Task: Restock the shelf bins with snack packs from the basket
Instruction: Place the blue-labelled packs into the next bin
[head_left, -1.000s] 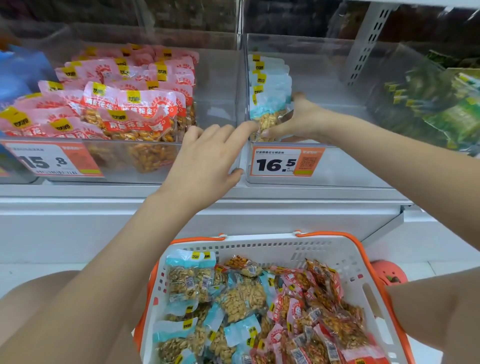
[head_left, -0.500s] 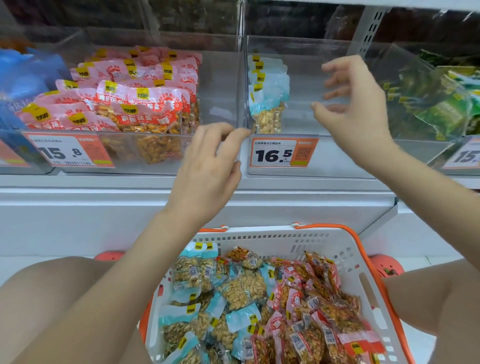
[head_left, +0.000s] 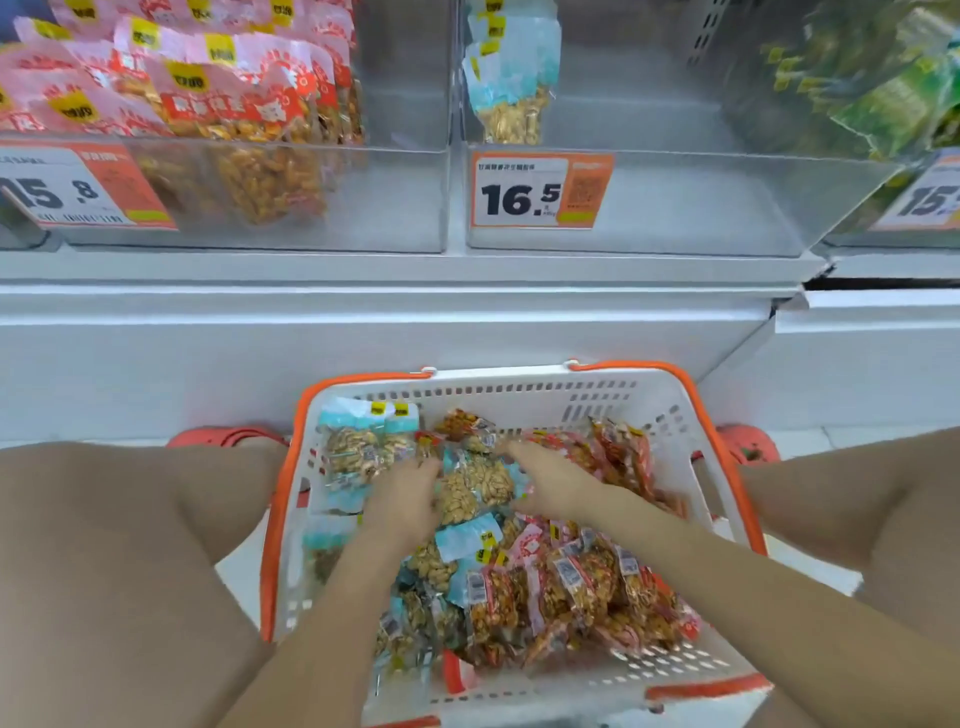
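white shelving rises beyond the basket (head_left: 670, 410), whose rim rings both hands: left hand (head_left: 402, 501) and right hand (head_left: 553, 480) flank a blue pack (head_left: 475, 486), fingers spread, touching it.

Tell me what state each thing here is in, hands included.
White plastic basket with orange rim: on the floor, piled with snack packs.
Clear middle shelf bin with the 16.5 tag: mostly bare, a few blue packs upright at its left.
Clear left shelf bin: well stocked with pink packs.
Left hand: down in the basket, on the blue packs; grip unclear.
Right hand: likewise.
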